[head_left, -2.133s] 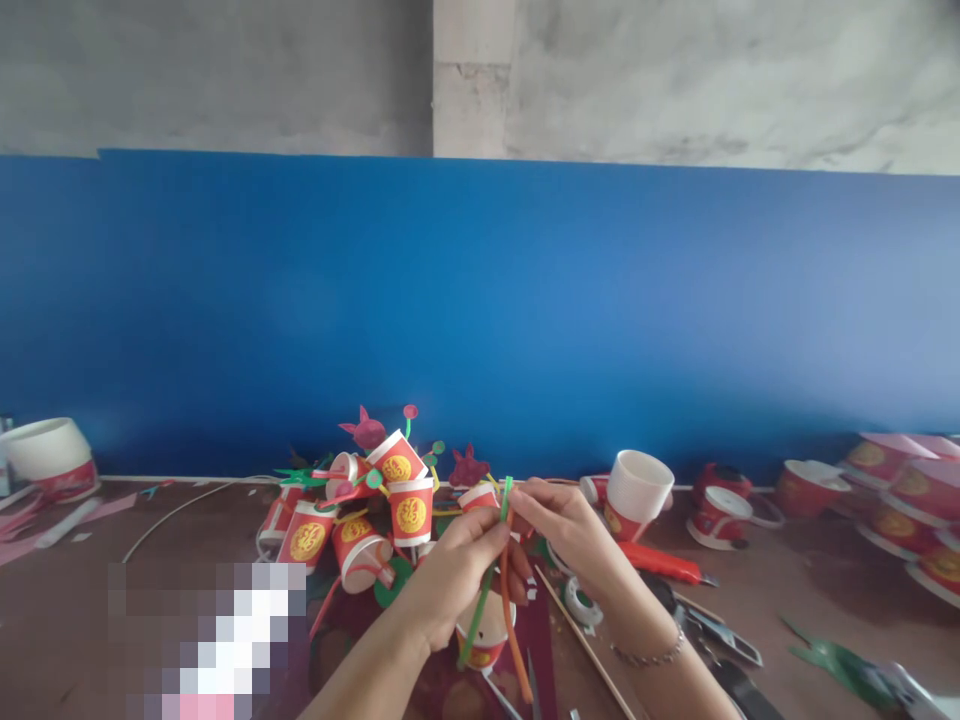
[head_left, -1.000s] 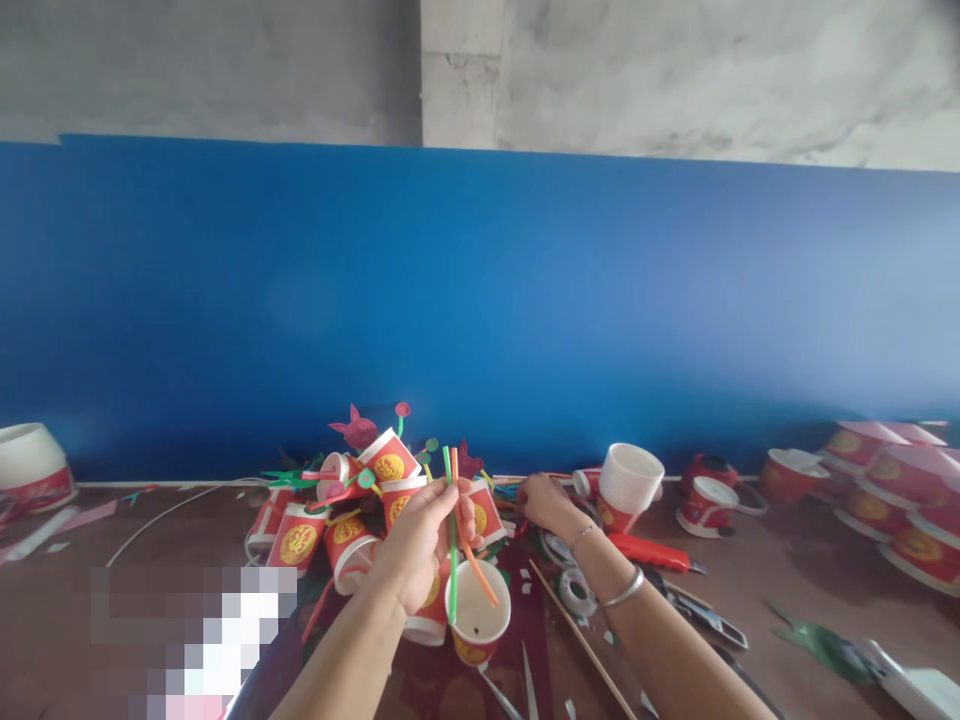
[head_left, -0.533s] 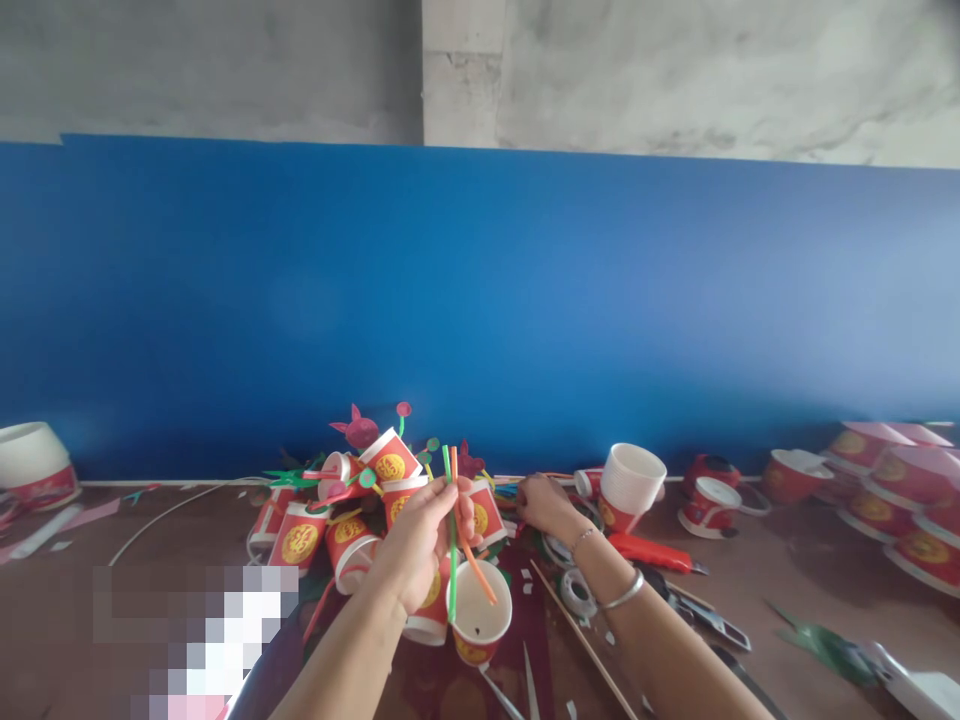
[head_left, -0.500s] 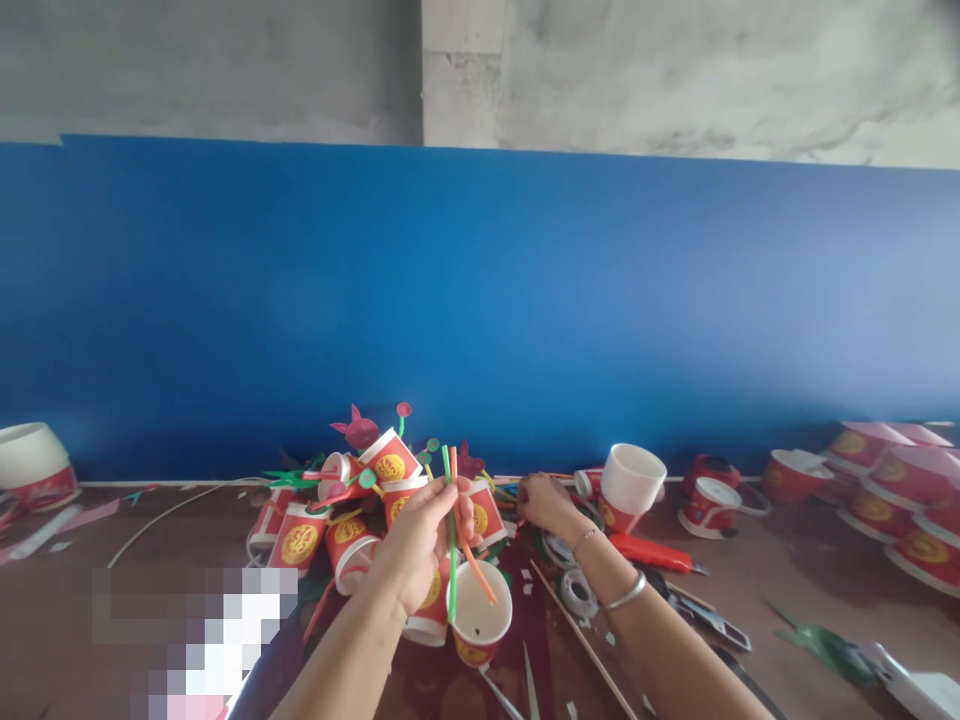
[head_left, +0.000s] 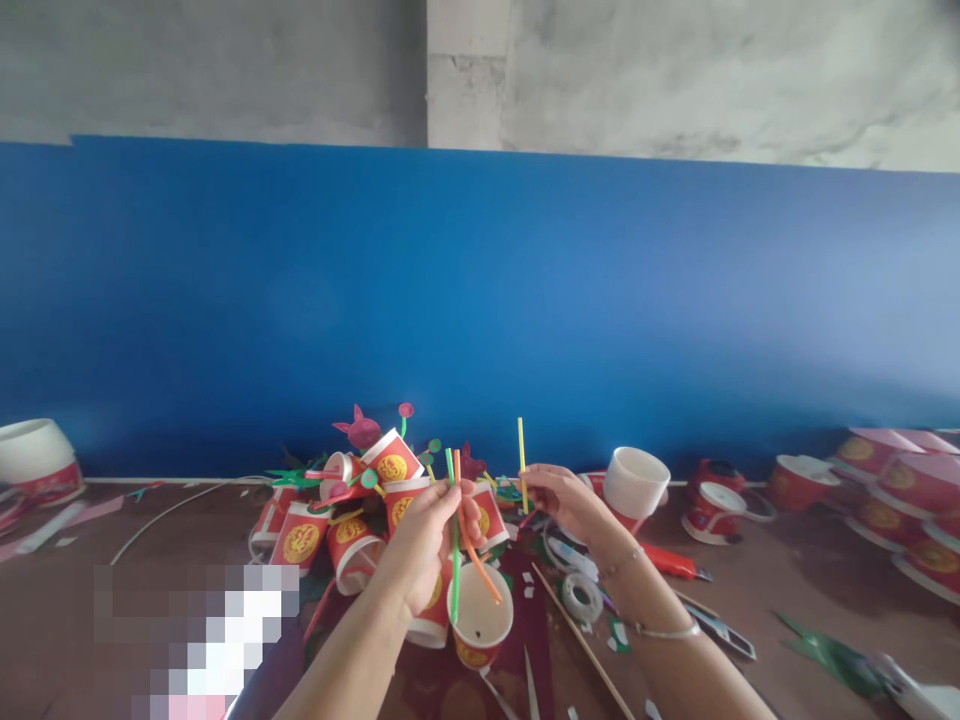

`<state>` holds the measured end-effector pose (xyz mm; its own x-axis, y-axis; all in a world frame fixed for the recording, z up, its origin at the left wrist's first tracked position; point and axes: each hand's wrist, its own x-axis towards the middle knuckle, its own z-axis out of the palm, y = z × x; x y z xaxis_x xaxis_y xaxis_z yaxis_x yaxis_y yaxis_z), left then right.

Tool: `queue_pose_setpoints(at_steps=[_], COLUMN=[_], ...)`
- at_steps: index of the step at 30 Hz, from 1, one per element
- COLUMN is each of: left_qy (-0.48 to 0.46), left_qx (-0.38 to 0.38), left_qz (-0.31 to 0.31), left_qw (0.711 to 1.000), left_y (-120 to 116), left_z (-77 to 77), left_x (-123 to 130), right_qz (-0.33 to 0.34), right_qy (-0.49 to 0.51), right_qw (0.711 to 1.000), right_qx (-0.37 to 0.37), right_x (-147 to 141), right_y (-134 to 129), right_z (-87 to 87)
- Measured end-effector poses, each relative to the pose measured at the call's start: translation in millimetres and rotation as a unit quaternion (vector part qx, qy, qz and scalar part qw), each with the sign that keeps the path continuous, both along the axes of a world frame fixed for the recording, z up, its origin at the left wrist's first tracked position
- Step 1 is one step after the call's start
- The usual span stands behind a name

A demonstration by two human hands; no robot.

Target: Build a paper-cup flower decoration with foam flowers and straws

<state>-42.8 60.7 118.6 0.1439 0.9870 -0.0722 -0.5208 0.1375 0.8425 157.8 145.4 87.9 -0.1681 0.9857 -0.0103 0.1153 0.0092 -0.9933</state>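
Observation:
A green straw [head_left: 455, 570] and an orange straw [head_left: 484, 570] are pinched side by side in my left hand [head_left: 435, 525], above an open paper cup [head_left: 480, 615]. Between the fingertips of my right hand [head_left: 566, 497] a short yellow straw [head_left: 521, 450] stands upright. The two hands are apart, roughly level with each other. Behind and left of my left hand lies a pile of red-and-white paper cups [head_left: 300, 540] with yellow prints, some with straws and cut paper shapes attached.
Right of my hands are stacked white cups [head_left: 636, 480], a red utility knife [head_left: 671, 562] and a tape roll [head_left: 581, 597]. A wooden stick [head_left: 581, 640], scissors [head_left: 531, 680] and green-handled pliers [head_left: 832, 645] lie nearer. A blue panel [head_left: 480, 300] stands behind the table.
My right hand has come up from the items at the table's back, now with a yellow straw in its fingers. The left hand still holds the green and orange straws, almost unmoved.

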Motion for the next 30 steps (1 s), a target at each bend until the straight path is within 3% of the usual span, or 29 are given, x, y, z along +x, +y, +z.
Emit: queue_pose_setpoints(at_steps=[4, 6, 8, 13, 20, 26, 30], left_qy=[0.024, 0.034, 0.032, 0.005, 0.064, 0.059, 0.026], left_qx=[-0.010, 0.005, 0.014, 0.010, 0.062, 0.077, 0.048], left_qz=[0.043, 0.056, 0.064, 0.048, 0.011, -0.018, 0.001], left_qw=[0.999, 0.998, 0.997, 0.999, 0.996, 0.995, 0.998], left_y=[4.9, 5.5, 3.9, -0.1, 5.3, -1.6, -0.2], left_z=[-7.2, -8.7, -7.9, -8.0, -24.7, -20.6, -19.9], left_x=[5.0, 8.3, 11.8, 17.5, 17.8, 21.3, 22.6], right_qz=[0.095, 0.122, 0.094, 0.004, -0.031, -0.034, -0.039], right_qy=[0.036, -0.006, -0.103, -0.288, -0.398, -0.414, -0.401], right_qw=[0.995, 0.992, 0.987, 0.945, 0.890, 0.882, 0.890], right_qx=[-0.010, 0.020, 0.076, 0.157, 0.220, 0.221, 0.215], right_x=[-29.2, -45.3, -57.8, -67.0, -64.2, -62.3, -63.2], right_y=[-51.2, -71.1, -81.4, -79.9, -85.4, -87.2, -87.5], right_z=[30.4, 37.0, 35.9, 20.7, 17.8, 23.9, 27.8])
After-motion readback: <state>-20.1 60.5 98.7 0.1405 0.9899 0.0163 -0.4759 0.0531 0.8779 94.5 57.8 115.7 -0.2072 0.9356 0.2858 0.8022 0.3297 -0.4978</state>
